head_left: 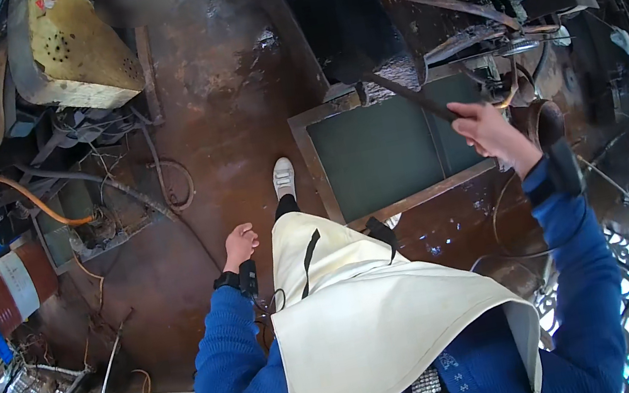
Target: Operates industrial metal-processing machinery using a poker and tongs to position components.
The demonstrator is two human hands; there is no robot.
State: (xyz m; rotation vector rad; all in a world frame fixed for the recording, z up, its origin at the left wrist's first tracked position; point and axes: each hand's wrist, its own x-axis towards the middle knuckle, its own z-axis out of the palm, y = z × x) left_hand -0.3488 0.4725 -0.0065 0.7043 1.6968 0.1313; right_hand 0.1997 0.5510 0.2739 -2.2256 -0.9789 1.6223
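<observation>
Work seems under way, the remainder unclear: upper right, the right hand's [484,131] fingers wrap a dark rod [406,94] beside a rectangular tank [318,171]; the left hand [240,244], loosely curled, looks empty.

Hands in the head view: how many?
2: left hand left of the white apron, right hand gripping the near end of a dark rod. No others visible.

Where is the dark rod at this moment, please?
In the head view, right of centre, the dark rod is held in the right hand, slanting up-left across the framed rectangular tank.
</observation>
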